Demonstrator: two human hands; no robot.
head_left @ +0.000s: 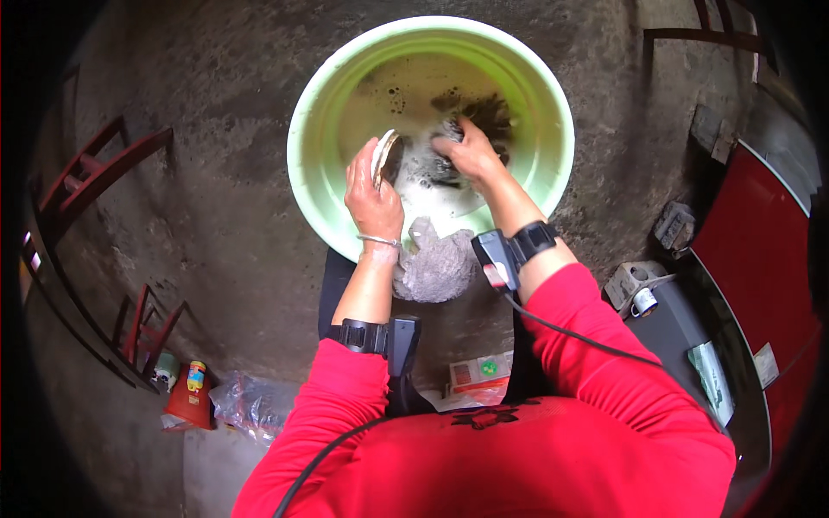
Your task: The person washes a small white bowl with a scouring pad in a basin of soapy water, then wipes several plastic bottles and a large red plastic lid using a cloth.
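Note:
A pale green basin [304,177] of murky, foamy water stands before me. My left hand [373,194] grips a flat oval thing with a white edge [386,157] and a darker side, held upright inside the basin; its kind is unclear. My right hand [473,155], a little blurred, is closed on a dark, suds-covered thing [447,160] at the water. Beside it a dark, soft-looking mass [490,119] lies partly under the surface. A wet grey cloth [436,266] hangs over the basin's near rim, between my forearms.
Reddish wooden chairs [99,177] stand on the left. Below them are a red container [188,399] and a clear plastic bag [250,404]. At right, a white mug [644,300] lies near a dark surface and a red panel [760,259]. Cables run along both my arms.

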